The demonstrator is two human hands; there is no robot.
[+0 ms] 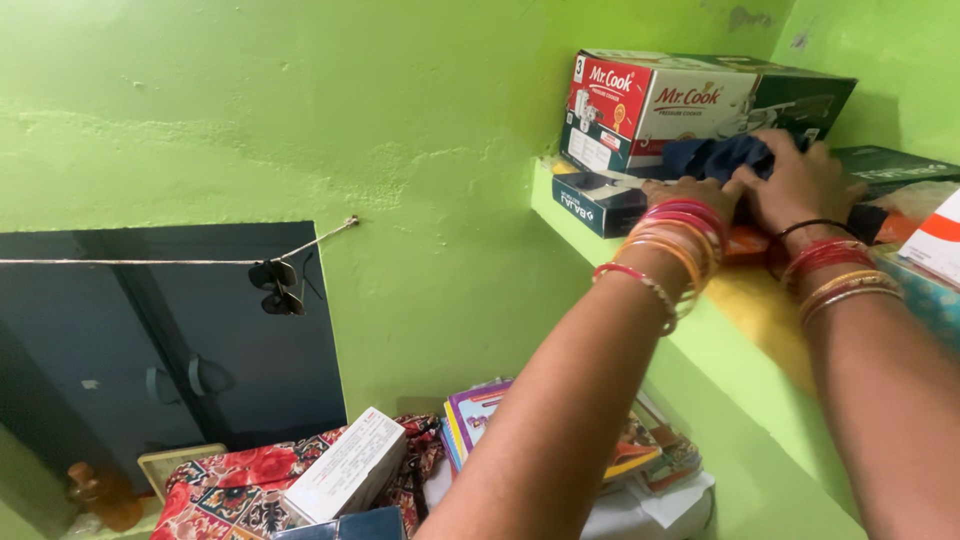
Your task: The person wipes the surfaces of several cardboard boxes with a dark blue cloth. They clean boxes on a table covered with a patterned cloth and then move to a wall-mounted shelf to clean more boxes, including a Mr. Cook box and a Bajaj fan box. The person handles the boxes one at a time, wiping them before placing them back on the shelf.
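Note:
Both my arms reach up to a green wall shelf (745, 325). My left hand (690, 193) and my right hand (800, 183) press together on a dark blue cloth (715, 157) that lies on flat boxes under a large red, white and dark cardboard box (690, 105). The fingers of both hands close on the cloth. Red and gold bangles ring both wrists. A dark blue flat box (598, 203) lies just left of my left hand.
More boxes (925, 215) stand at the shelf's right end. Below, a white box (345, 465) lies on a red patterned cloth (225, 490), beside a stack of books (475, 412). A dark cabinet (150, 340) stands at left, with a cord (120, 262) stretched across it.

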